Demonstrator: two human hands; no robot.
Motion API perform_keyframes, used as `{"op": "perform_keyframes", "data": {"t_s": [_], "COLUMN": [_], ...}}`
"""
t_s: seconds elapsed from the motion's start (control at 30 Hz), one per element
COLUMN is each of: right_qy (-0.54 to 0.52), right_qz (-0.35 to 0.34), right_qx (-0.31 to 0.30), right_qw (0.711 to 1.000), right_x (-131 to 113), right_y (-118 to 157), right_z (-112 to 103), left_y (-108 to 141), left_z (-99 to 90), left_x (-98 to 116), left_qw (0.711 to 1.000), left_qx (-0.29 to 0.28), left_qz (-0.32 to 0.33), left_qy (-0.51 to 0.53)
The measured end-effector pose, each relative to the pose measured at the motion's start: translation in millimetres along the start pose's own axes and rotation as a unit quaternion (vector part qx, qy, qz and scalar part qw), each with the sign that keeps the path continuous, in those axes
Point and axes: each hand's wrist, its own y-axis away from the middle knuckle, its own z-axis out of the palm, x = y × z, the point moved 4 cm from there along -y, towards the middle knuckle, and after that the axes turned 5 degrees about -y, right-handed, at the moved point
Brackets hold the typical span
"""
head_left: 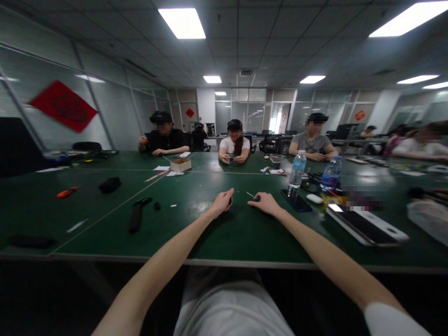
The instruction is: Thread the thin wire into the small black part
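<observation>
Both of my hands are over the green table (196,242), a short gap apart. My left hand (221,202) is closed, its thumb and fingers together at the top. A bit of something dark shows at its inner side, mostly hidden by the fingers. My right hand (266,204) pinches a thin metal-tipped tool (249,194) whose pale, slender end points up and left toward the left hand. The rest of that tool lies behind my fingers. A dark phone (297,199) lies just right of my right hand.
Left lie a black device (136,218), a black block (109,185) and an orange-handled screwdriver (66,192). Right stand two water bottles (297,170), a white mouse (314,199) and a white-edged device (367,226). An open cardboard box (181,165) sits ahead; several people sit beyond.
</observation>
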Motion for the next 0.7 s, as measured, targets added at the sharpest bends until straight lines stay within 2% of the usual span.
{"op": "perform_keyframes", "data": {"t_s": [0.23,0.37,0.5,0.7], "right_qy": [0.003,-0.019,-0.094,-0.219], "right_qz": [-0.022,-0.035,-0.064,-0.128], "right_qx": [-0.01,0.028,0.067,0.054], "right_qw": [1.0,0.999,0.991,0.966], "right_x": [-11.8,-22.5,-42.0,-66.6], "right_y": [6.4,12.2,20.2,28.5], "right_z": [3.6,-0.6,-0.4,9.0], "left_y": [0.8,1.2,3.4,8.8], "left_z": [2.6,5.5,11.7,22.4], "left_x": [-1.1,0.1,2.6,6.9], "left_qw": [0.999,0.998,0.997,0.992], "left_qx": [-0.007,-0.044,-0.058,-0.109], "left_qz": [0.028,0.047,0.05,0.057], "left_qy": [-0.025,-0.02,-0.02,-0.019]}}
